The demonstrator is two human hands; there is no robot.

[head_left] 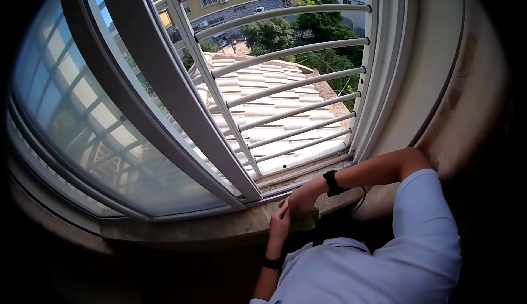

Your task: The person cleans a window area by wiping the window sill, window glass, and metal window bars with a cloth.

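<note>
A green cloth hangs in folds at the inner edge of the stone windowsill, just below the window track. My right hand, with a black watch on its wrist, is closed over the top of the cloth. Close against it, my left hand has its fingers pinched together at the cloth's left end. A black band circles my left wrist. Part of the cloth is hidden behind both hands.
A sliding window pane with a grey frame stands on the left. White metal bars cross the opening, with a tiled roof outside. A thin dark cable loops by the sill on the right, beside the wall.
</note>
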